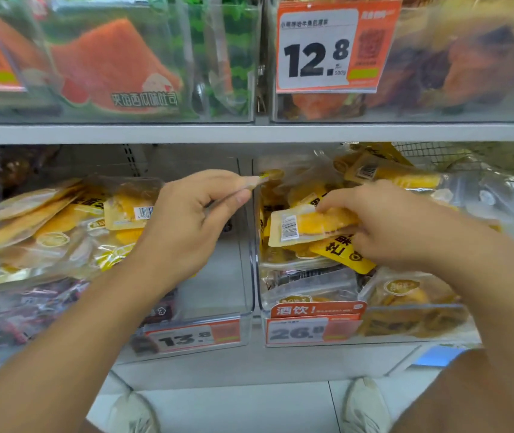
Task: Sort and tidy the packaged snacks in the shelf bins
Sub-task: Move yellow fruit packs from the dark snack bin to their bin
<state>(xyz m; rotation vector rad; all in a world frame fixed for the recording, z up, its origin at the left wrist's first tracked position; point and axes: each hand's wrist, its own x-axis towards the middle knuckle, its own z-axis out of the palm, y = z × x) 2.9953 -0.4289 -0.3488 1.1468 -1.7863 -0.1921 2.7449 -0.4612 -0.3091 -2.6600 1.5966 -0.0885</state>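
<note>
Currently, right hand (384,223) gripped a yellow snack pack (309,225) over the right bin (312,326); left hand (187,220) pinched a clear wrapper edge (257,181) above the left bin (218,310).

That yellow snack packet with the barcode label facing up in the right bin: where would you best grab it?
Probably by its right end, coming from above, as the right hand does. The yellow packet lies flat atop the pile, so its thin edge suits a pinch.

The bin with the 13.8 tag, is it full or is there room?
There is room. The bin's right side shows bare wall and floor; yellow packets pile only at its left.
</note>
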